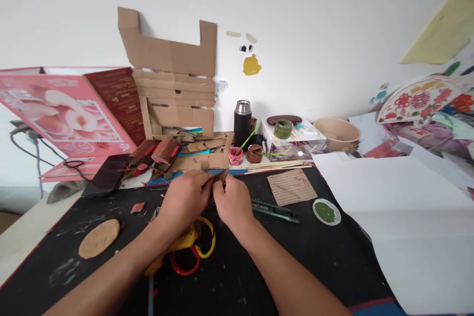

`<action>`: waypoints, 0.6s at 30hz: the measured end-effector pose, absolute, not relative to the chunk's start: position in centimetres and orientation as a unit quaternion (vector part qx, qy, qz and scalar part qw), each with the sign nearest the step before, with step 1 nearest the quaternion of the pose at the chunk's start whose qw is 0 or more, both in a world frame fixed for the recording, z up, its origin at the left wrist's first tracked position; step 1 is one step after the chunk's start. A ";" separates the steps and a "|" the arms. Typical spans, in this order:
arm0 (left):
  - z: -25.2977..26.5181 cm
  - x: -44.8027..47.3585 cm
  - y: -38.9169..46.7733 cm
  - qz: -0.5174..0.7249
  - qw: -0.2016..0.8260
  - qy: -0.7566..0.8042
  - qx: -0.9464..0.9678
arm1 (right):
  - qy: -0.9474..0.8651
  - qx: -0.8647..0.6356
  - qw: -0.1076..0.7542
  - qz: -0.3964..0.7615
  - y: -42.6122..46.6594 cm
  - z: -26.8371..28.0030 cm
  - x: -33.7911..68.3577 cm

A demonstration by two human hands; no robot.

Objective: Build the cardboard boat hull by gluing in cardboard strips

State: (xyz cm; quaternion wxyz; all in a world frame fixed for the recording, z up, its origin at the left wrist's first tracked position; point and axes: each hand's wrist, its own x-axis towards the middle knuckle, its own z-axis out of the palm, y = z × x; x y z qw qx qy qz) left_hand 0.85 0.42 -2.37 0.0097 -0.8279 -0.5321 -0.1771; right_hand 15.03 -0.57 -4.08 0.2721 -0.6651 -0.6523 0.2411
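My left hand [188, 191] and my right hand [233, 200] are closed with knuckles up, close together over the black mat [237, 276]. Between their fingertips is a small dark brown piece that looks like cardboard [221, 176]; most of it is hidden. Under my left wrist lie a yellow hot glue gun [184, 240] and scissors with red and yellow handles [208, 247], both partly covered by my forearm. A dark green utility knife [277, 211] rests right of my right hand. Further right are a corrugated cardboard square [292, 186] and a lid with green paint [326, 212].
A tan oval disc [99, 238] lies on the left of the mat. Behind are brown rolled pieces [165, 150], a phone [106, 176], open paint jars [236, 156], a black thermos [242, 126] and wooden sticks [277, 166]. White paper [407, 197] covers the right side.
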 end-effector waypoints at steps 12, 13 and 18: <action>-2.4 0.9 0.4 -0.184 0.000 -0.535 -0.825 | -0.651 -0.667 0.272 0.241 -0.5 -4.2 15.0; -2.5 0.9 0.4 -0.184 -0.002 -0.534 -0.825 | -0.651 -0.666 0.272 0.242 -0.5 -4.2 15.0; -2.5 0.8 0.5 -0.189 0.000 -0.533 -0.825 | -0.652 -0.666 0.271 0.240 -0.6 -4.2 14.9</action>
